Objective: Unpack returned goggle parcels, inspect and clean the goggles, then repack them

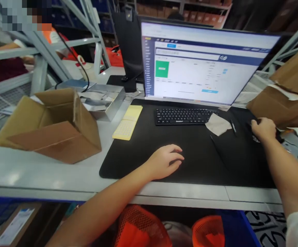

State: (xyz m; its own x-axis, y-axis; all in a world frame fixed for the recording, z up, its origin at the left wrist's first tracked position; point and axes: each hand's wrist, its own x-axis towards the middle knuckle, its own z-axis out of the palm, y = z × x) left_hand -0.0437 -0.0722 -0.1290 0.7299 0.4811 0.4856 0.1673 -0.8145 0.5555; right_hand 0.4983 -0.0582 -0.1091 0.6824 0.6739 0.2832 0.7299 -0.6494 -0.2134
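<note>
Box: left of the keyboard.
Left hand: empty, fingers parted, over the mat before the keyboard.
Right hand: curled round a mostly hidden, probable mouse, right of the keyboard; light grip, supported wrist steady pointing.

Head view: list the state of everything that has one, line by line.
Monitor: on
Cardboard box: open, flaps spread
Silver box: open, papers inside
Keyboard: partly covered by a pale sheet
Yellow pad: lying flat
Left hand: empty, fingers slightly bent
Right hand: curled, grip unclear
</note>
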